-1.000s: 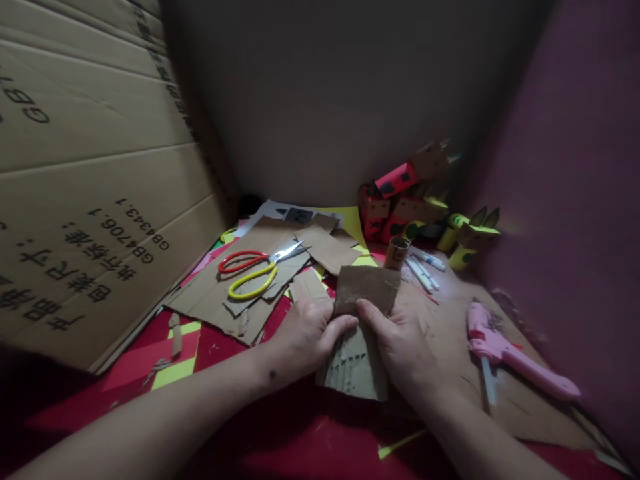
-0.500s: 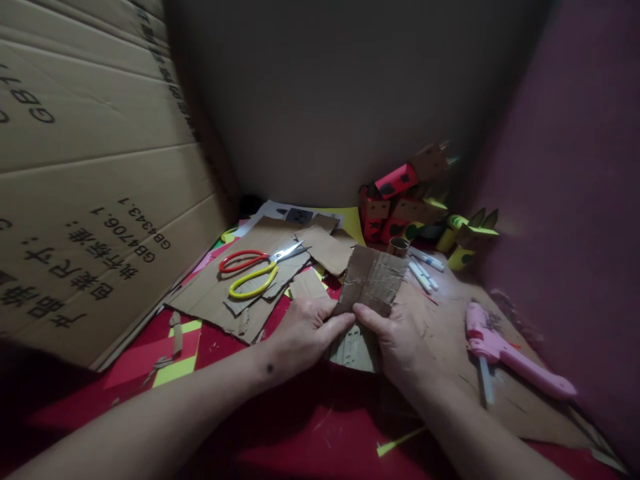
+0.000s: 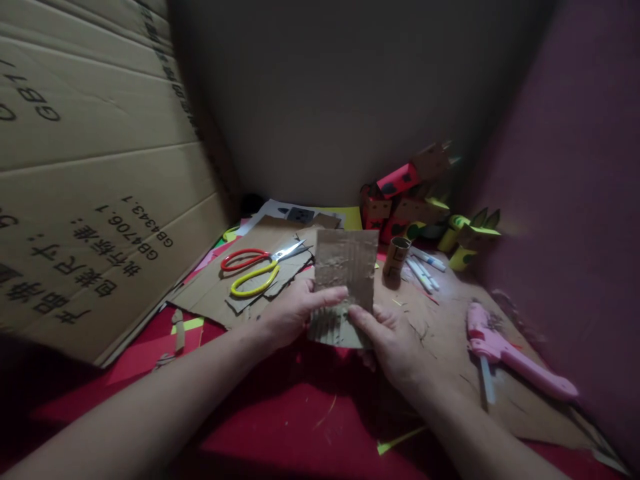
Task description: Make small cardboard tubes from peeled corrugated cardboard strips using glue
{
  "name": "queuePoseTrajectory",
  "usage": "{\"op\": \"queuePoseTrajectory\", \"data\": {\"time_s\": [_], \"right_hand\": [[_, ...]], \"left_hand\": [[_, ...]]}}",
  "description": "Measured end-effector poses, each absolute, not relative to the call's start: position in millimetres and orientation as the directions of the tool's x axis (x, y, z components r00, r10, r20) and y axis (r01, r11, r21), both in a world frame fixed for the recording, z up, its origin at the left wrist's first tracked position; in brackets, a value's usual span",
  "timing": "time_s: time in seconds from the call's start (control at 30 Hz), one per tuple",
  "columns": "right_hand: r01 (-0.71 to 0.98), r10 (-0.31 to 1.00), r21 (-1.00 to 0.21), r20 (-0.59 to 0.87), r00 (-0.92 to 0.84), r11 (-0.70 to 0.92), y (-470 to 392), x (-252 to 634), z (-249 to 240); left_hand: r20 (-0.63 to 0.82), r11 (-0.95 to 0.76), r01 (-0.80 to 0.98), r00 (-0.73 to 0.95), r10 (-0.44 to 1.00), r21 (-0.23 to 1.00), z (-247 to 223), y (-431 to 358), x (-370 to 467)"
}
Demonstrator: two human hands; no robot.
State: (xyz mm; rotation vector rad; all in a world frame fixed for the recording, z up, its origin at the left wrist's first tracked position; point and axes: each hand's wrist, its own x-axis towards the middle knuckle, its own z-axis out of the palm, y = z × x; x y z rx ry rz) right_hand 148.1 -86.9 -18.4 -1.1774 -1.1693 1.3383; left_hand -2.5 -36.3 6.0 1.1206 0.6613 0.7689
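Note:
A roughly rectangular piece of corrugated cardboard [image 3: 346, 263] is held up in front of me, its face rough and torn. My left hand [image 3: 297, 310] grips its left edge, thumb lying across the front. On the right edge, lower down, my right hand [image 3: 390, 337] pinches it with the thumb in front and fingertips showing beneath. To the left, scissors [image 3: 260, 267] with one red and one yellow handle lie spread on cardboard scraps [image 3: 200, 293]. Just beyond my right hand stands a small cardboard tube [image 3: 397, 260] with dark markings.
A pink glue gun [image 3: 505, 350] rests on a cardboard sheet [image 3: 530, 413] at right. White markers [image 3: 423, 273] lie behind the tube. Red decorated tube figures [image 3: 400, 200] and yellow-green ones [image 3: 467, 243] stand at the back. A large printed carton [image 3: 100, 187] walls the left side; a red cloth [image 3: 280, 413] covers the front.
Both hands have shifted left and slightly up with the cardboard piece, which now faces me flatter and straighter. The small tube behind it has come into fuller view.

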Motion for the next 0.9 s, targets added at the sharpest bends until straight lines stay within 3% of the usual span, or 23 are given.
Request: {"op": "queuePoseTrajectory", "data": {"time_s": [0.13, 0.23, 0.43, 0.63, 0.77, 0.9], "right_hand": [[-0.093, 0.956, -0.973, -0.183, -0.230, -0.209, -92.4, 143.3, -15.3], [-0.129, 0.905, -0.961, -0.181, -0.385, -0.247, -93.6, 142.8, -16.1], [-0.189, 0.965, -0.972, -0.094, -0.244, -0.143, -88.8, 144.7, -20.3], [-0.243, 0.936, -0.956, -0.073, -0.343, -0.164, -86.0, 151.0, -17.5], [-0.195, 0.976, -0.980, -0.007, -0.218, -0.050, -86.8, 148.8, -16.4], [-0.236, 0.975, -0.964, -0.070, -0.212, -0.121, -87.4, 146.0, -18.2]], "left_hand": [[-0.092, 0.209, -0.222, 0.444, 0.891, 0.952, 11.5, -35.2, -3.6], [-0.074, 0.165, -0.205, 0.390, 0.918, 0.965, 14.1, -38.4, -2.5], [-0.117, 0.188, -0.074, 0.553, 0.825, 0.979, 14.1, -41.7, -3.8], [-0.126, 0.142, 0.020, 0.596, 0.793, 0.990, 10.3, -42.8, -6.5], [-0.151, 0.144, 0.064, 0.651, 0.744, 0.987, 8.3, -39.4, -10.7], [-0.249, 0.247, 0.097, 0.647, 0.721, 0.964, 9.2, -36.1, -11.8]]}}
